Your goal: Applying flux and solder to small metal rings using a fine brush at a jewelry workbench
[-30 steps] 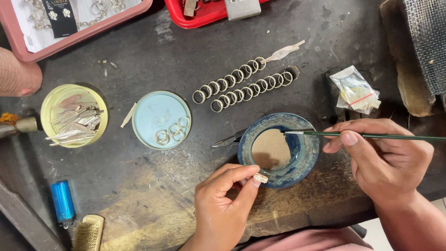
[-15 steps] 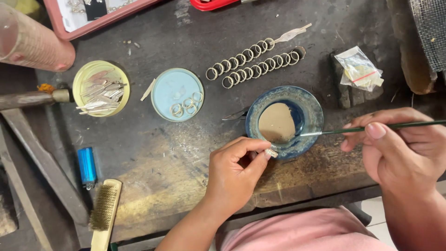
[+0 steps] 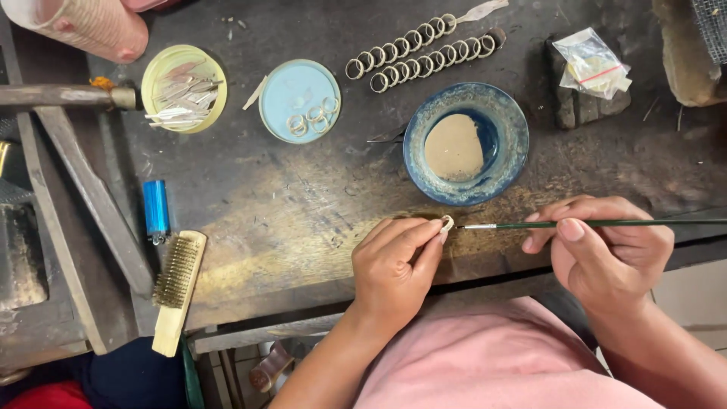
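Far left: a wire brush with a pale wooden handle lies on the dark worktop, with a blue lighter just above it.
Yellow lid: a shallow round lid near the top left, holding thin silvery metal strips.
Pale blue lid: to the right of the yellow one, with a few small metal rings inside it.
Ring rows: two slanting rows of small metal rings, lined up side by side on the worktop above the bowl.
Blue bowl: a glazed round bowl with a tan patch in its middle, well above the hands.
Left hand: fingers curled in, thumb and forefinger pinched shut on a small ring, held just over the near edge of the worktop.
Brush: a thin green-handled brush lying level, its metal-collared tip right at the ring; whether it touches cannot be told.
Right hand: closed around the brush handle, with the thumb on top and fingers folded beneath.
Top right: a small clear plastic bag rests on a dark block.
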